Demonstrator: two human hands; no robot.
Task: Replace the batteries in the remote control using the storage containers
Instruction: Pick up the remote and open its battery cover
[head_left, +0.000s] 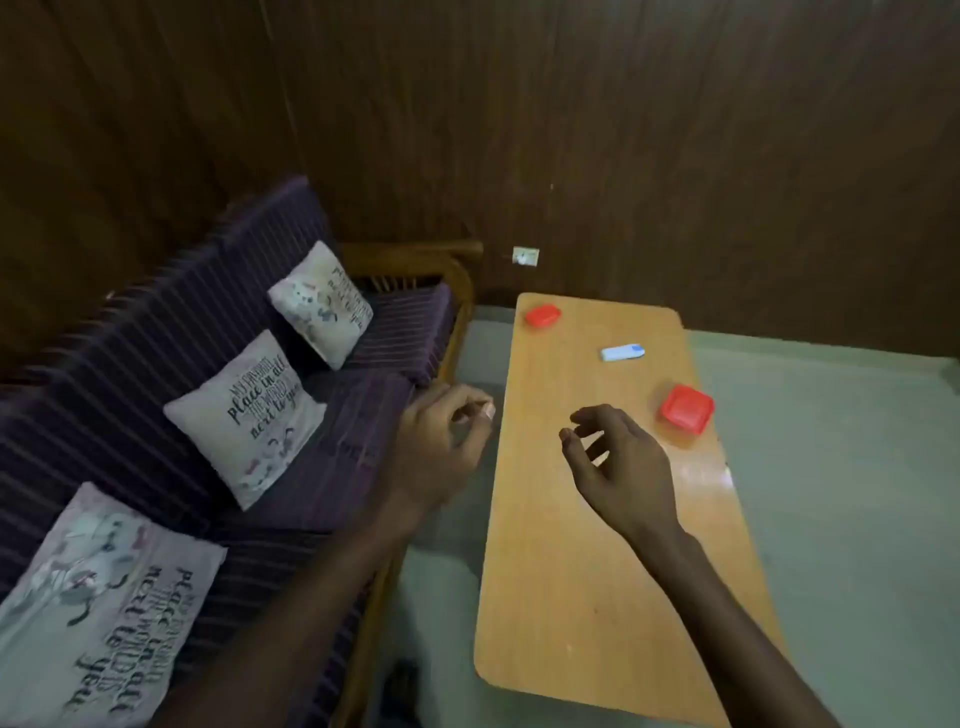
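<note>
Wooden table (597, 571) bearing 1 white remote control (622, 353) near its middle-far part, 1 red-lidded container (542, 315) at the far left corner and 1 red-lidded container (687, 408) at the right edge, all well apart. Left hand (441, 441) beside the table's left edge, fingers curled loosely, holding nothing visible. Right hand (618, 462) above the table, fingers loose and empty, near the right-edge container.

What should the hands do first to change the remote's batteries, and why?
Probably reach the right hand forward to pick up the white remote. Both hands are empty, the left hand hangs beside the table, and the remote lies untouched between the two closed red containers.
</note>
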